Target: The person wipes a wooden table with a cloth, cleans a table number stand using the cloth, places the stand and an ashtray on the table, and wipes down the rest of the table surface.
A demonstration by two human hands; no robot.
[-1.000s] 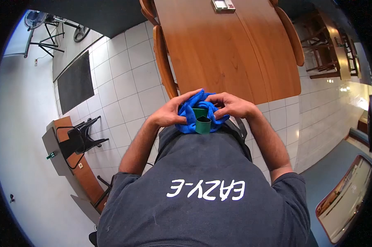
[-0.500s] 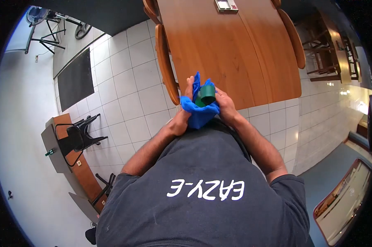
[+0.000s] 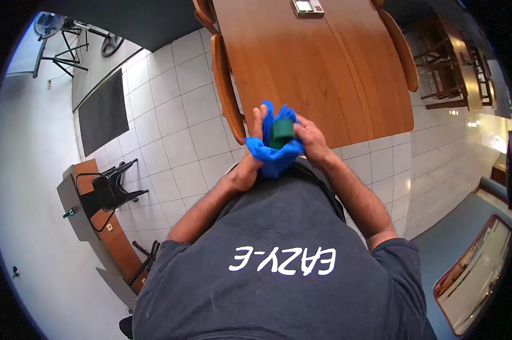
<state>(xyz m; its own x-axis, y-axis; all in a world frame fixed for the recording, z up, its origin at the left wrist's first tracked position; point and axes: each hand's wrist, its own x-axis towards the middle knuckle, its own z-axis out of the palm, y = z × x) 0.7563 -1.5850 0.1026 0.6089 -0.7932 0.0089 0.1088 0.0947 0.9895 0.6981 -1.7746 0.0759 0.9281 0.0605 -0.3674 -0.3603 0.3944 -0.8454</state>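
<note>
A blue cloth [image 3: 274,161] is wrapped around the lower part and sides of a green object [image 3: 282,131], whose round end shows above the cloth. My left hand [image 3: 252,150] supports the cloth from the left, its fingers pointing up beside the object. From the right, my right hand [image 3: 312,139] grips the cloth and the green object, with its fingertips partly hidden behind them. Both hands are in front of my dark shirt [image 3: 278,226], close to the near edge of the wooden table [image 3: 301,73].
On the table's far end lies a small boxed item [image 3: 308,7]. Wooden chairs [image 3: 226,85] flank the table. A black chair [image 3: 111,184] and a desk [image 3: 83,198] stand at the left. At the lower right is a framed mirror-like panel [image 3: 474,277].
Both hands shifted from the cloth's upper edges to its sides, and the green object now sits higher. Over the last half second the object and hands moved only slightly.
</note>
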